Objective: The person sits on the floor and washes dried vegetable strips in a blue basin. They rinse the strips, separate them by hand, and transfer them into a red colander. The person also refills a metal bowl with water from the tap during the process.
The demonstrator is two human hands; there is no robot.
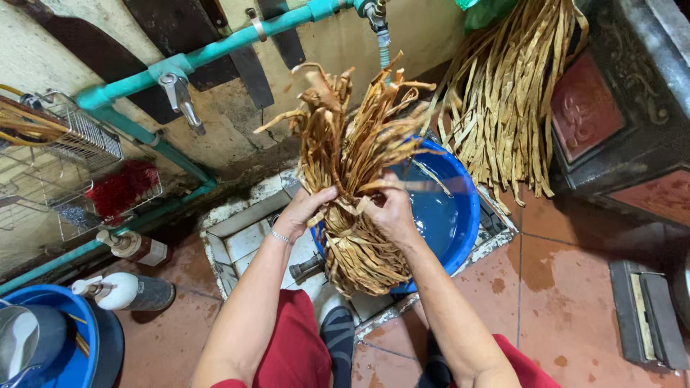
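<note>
Both hands grip one thick bundle of dry tan leaf strips (352, 165), tied around its middle, held upright over a blue basin (460, 215) with water in it. My left hand (305, 210) clasps the bundle's left side at the tie, a thin bracelet on that wrist. On the right side, my right hand (392, 208) holds the bundle at the same height. The strips fan out above and below the hands. Red trousers and dark shoes show beneath.
A second pile of tan strips (503, 93) leans against a dark carved cabinet (618, 108). Teal pipes with a tap (180, 93) run along the wall. Wire racks (65, 151), two pump bottles (133, 291) and another blue basin (61, 338) are at left.
</note>
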